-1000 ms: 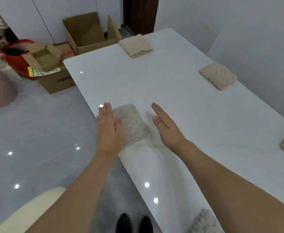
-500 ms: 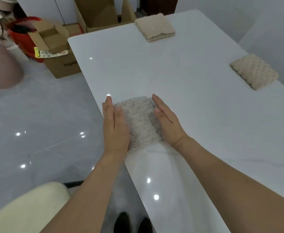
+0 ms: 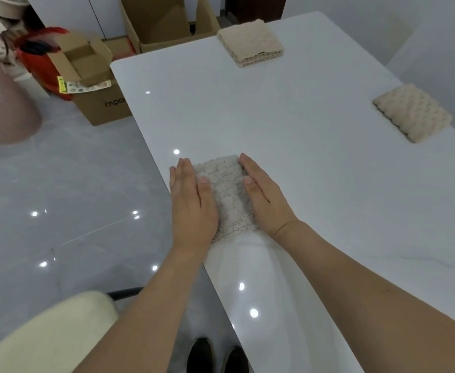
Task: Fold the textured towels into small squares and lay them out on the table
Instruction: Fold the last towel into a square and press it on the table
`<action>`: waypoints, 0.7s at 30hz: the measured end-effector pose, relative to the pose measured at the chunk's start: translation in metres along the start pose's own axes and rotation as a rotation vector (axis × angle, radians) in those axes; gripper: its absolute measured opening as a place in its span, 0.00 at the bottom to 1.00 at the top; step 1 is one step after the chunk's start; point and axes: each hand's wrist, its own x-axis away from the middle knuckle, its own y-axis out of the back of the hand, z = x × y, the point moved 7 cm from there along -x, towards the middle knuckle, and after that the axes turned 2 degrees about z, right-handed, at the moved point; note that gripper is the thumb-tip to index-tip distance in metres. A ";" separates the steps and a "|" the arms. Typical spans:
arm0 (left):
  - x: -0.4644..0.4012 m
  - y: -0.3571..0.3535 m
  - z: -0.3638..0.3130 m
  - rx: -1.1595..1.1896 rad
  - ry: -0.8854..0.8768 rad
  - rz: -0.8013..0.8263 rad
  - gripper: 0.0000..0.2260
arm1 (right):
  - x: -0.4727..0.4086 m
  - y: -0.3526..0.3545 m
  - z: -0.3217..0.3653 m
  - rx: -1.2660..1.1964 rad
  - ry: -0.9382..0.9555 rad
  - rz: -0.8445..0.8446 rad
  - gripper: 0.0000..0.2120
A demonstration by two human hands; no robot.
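Observation:
A folded grey-beige textured towel (image 3: 227, 192) lies near the left edge of the white table (image 3: 288, 125). My left hand (image 3: 190, 203) presses flat against its left side with straight fingers. My right hand (image 3: 265, 196) presses flat against its right side, fingers straight as well. A folded beige towel (image 3: 250, 43) lies at the table's far end. Another folded beige towel (image 3: 412, 113) lies near the right edge.
Open cardboard boxes (image 3: 92, 76) stand on the floor left of the table's far end, by a red object (image 3: 41, 57) and a pink basket (image 3: 3, 103). A cream chair seat (image 3: 43, 337) is at the lower left. My shoes (image 3: 215, 355) show below.
My right hand has moved left from the bare table onto the towel's right side. Both hands now squeeze the towel between them. The view has shifted left and forward.

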 end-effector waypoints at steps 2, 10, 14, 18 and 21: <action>-0.003 -0.003 0.004 -0.221 -0.019 -0.004 0.24 | 0.001 -0.006 0.000 0.335 0.092 0.054 0.25; -0.006 -0.010 0.010 -0.532 0.010 -0.013 0.25 | 0.002 -0.013 -0.012 0.774 0.169 0.049 0.28; -0.008 -0.005 0.005 -0.559 0.018 0.107 0.26 | 0.012 0.000 -0.010 0.461 0.018 -0.086 0.27; -0.033 0.012 -0.016 -0.500 -0.166 0.229 0.29 | 0.046 0.008 -0.005 -0.043 -0.272 -0.396 0.24; -0.054 0.023 -0.023 -0.272 -0.170 0.434 0.24 | 0.069 -0.005 -0.001 -0.199 -0.327 -0.511 0.25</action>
